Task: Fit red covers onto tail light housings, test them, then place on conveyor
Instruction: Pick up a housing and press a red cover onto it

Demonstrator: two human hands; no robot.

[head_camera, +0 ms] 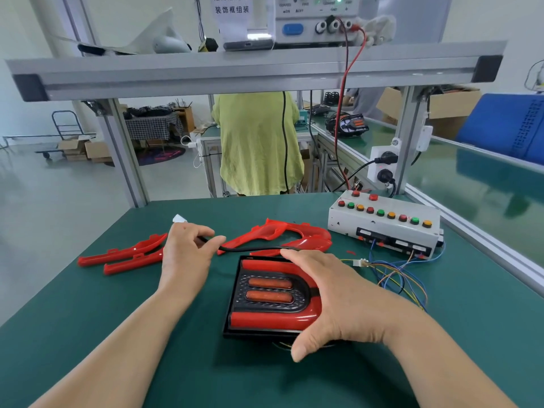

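Green mat covers the tabletop (73, 304), and dead centre on it sits the tail light (269, 296): a black housing (243, 294) with a U-shaped red cover (265, 320) lying on it and two orange lenses in the middle. The right hand (332, 301) is clamped on its 3 o'clock side, fingers over the far edge, thumb at the near edge. The left hand (188, 251), about 10 o'clock from the light, pinches a black cable (250, 248) between thumb and forefinger. The cable runs across to the light's far edge, and a white plug (179, 218) pokes out just beyond the knuckles. So the hands are apart, each on its own thing.

Two long loose red strips (123, 257) lie at 9 to 10 o'clock, just beside the left hand. A pile of bigger red covers (282, 235) sits at 12 o'clock, right behind the cable; can't tell if they touch. At 2 o'clock there's a button box (382, 228) with red, green and orange buttons, and coloured wires (394, 275) spill from it toward the right hand. The conveyor belt (485, 184) runs along 3 o'clock past the tabletop's edge. Someone in a yellow-green shirt (259, 142) stands at 12 o'clock, back to the camera.
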